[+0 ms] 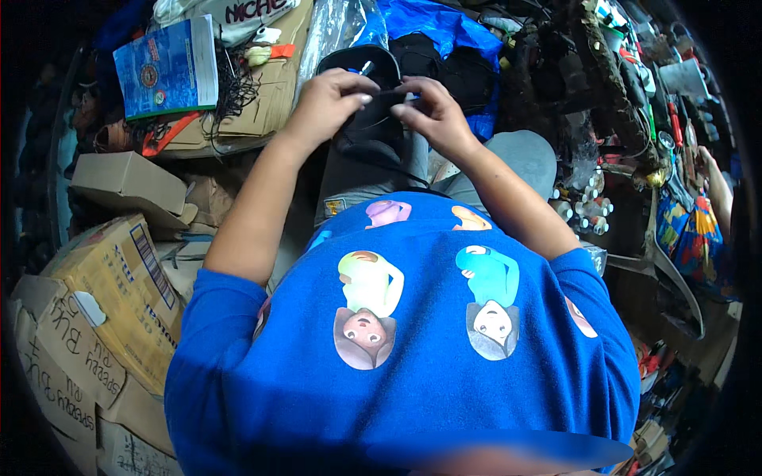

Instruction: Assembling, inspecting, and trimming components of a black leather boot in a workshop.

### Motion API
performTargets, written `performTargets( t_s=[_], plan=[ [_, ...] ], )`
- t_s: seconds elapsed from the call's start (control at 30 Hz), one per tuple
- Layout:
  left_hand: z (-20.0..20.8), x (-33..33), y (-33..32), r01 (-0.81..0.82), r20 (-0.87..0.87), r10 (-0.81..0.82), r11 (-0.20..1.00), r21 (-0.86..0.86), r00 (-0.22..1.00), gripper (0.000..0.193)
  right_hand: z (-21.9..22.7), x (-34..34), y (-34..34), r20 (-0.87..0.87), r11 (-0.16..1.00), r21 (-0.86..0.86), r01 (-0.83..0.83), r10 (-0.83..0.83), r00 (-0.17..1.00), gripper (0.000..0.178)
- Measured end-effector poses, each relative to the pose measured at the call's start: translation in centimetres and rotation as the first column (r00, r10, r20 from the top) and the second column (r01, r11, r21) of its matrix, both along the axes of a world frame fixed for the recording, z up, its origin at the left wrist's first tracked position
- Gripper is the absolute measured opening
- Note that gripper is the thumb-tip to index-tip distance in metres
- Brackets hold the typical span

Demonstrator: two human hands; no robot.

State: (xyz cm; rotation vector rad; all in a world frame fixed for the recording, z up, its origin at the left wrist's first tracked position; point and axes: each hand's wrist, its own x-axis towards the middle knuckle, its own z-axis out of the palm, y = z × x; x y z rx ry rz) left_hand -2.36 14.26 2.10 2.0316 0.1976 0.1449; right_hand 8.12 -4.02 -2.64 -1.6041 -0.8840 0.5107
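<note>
On my lap lies a black, soft-looking item (369,131) with a rounded, raised rim at its far side; its exact kind cannot be made out. Both hands meet over it. My left hand (329,103) has thumb and forefinger curled together at the near end of a narrow black strip (387,94). Opposite, my right hand (438,117) pinches the strip's other end between thumb and fingers. Small bright spots show on the black item beyond the fingers. Its lower part rests against my grey trousers (520,159), and a thin dark cord trails toward my waist.
At left, a blue book (171,67) lies on flattened cardboard (274,95) beside tangled black cords (236,91). Cardboard boxes (119,289) stack below. Ahead sit blue plastic sheeting (444,24) and black items. Small bottles (594,208) and tools crowd the right; another person's arm (718,186) shows there.
</note>
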Motion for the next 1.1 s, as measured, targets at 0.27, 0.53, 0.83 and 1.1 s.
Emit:
performTargets(
  t_s=[0.27, 0.53, 0.83, 1.1],
  plan=[
    [-2.7, 1.2, -0.6, 0.091, -0.147, -0.072, 0.987, 0.131, 0.986, 0.015, -1.5, 1.3, -2.6, -0.67, 0.997, 0.058, -0.056, 0.08, 0.738, 0.035],
    [-3.2, 1.4, -0.4, 0.106, -0.142, -0.085, 0.982, 0.153, 0.986, 0.014, -1.0, 1.4, -2.5, -0.659, 0.996, 0.04, -0.083, 0.088, 0.747, 0.036],
    [-2.7, 1.4, -0.4, 0.144, -0.159, -0.101, 0.947, 0.289, 0.982, 0.016, -0.9, 1.4, -2.2, -0.576, 0.995, 0.023, -0.098, 0.094, 0.812, 0.038],
    [-3.7, 1.2, 0.2, 0.135, -0.1, -0.126, 0.987, 0.09, 0.987, 0.015, -2.0, 0.6, -1.3, -0.534, 0.991, 0.035, -0.126, 0.125, 0.836, 0.05]
  ],
)
